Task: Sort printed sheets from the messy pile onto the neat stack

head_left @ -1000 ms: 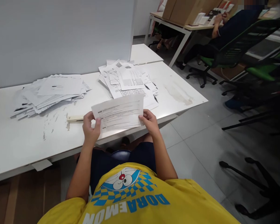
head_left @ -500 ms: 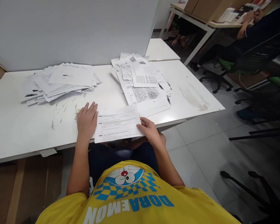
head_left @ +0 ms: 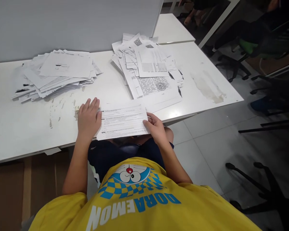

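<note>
My right hand (head_left: pixel 156 128) pinches the sheet (head_left: pixel 122 122) at its right edge, keeping it flat on the table (head_left: pixel 19 128) edge; left hand (head_left: pixel 88 118) lies open, pinning its left side. Beyond, two piles: tidy left pile (head_left: pixel 55 72), loose right pile (head_left: pixel 148 69).

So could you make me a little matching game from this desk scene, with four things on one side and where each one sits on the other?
Things:
1. left hand
2. right hand
3. left pile of papers
4. right pile of papers

Places:
A. by the end of the grey partition, printed sides up
B. flat on the table, at the left edge of the printed sheet
C. far left of the table, near the partition
D. pinching the sheet's right edge at the table's near edge

Pairs: 1-B, 2-D, 3-C, 4-A
</note>
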The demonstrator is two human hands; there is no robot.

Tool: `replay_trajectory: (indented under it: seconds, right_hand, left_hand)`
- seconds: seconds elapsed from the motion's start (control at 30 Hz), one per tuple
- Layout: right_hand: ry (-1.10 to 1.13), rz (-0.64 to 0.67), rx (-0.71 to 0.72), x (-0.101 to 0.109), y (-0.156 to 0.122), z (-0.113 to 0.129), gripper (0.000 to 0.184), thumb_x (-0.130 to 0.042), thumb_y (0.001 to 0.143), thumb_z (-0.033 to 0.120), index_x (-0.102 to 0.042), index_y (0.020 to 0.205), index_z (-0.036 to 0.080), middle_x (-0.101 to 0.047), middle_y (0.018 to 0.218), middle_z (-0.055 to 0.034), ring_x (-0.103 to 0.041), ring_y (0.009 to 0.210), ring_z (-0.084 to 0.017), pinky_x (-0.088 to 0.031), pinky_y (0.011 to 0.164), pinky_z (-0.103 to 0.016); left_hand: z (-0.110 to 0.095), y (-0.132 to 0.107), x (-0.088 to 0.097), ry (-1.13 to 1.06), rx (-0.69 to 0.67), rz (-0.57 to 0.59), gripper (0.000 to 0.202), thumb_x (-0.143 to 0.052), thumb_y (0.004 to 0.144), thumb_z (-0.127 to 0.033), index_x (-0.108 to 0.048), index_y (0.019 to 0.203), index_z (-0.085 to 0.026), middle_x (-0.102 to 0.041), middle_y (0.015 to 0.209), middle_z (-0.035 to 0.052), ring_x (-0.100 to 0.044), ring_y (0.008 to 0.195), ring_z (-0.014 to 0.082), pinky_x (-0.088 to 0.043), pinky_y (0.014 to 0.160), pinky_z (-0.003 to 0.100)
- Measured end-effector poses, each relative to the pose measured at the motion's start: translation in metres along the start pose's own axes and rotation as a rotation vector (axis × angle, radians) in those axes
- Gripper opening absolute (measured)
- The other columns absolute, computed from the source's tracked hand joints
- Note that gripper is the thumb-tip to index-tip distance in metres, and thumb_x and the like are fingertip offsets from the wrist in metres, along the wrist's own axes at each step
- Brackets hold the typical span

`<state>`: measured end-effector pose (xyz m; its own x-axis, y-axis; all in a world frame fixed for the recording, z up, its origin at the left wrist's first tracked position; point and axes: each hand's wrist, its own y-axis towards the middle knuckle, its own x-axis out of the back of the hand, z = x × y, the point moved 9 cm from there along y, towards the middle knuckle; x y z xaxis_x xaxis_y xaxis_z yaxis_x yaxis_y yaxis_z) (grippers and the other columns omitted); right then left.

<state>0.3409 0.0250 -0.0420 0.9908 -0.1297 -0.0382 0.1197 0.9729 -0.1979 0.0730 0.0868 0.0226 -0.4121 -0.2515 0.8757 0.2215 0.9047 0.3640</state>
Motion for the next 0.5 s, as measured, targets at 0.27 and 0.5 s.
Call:
replay_trajectory:
  seconds: [0.27,0.5]
  right_hand:
    - [0.073,-0.003,0.031,-0.008,0.005,0.000,0.039,-0.064,0.073,0.036,-0.064,0.109,0.021,-0.077,0.091,-0.0051,-0.071,0.081,-0.023,-0.054,0.073,-0.035]
    - [-0.032,-0.189,0.188,0.022,0.009,0.016,0.033,-0.061,0.078,0.037,-0.068,0.106,0.022,-0.077,0.102,-0.0071,-0.070,0.093,-0.026,-0.054,0.086,-0.042]
  left_hand:
    - [-0.002,-0.002,0.006,0.040,-0.013,-0.027,0.053,-0.038,0.095,-0.034,-0.050,0.144,-0.016,-0.053,0.148,0.0124,-0.036,0.147,0.0309,-0.022,0.122,0.055]
    - [0.003,-0.007,0.023,-0.009,-0.088,-0.188,0.069,-0.048,0.095,-0.041,-0.027,0.157,-0.019,-0.042,0.155,0.0163,-0.023,0.152,0.0345,-0.021,0.122,0.059]
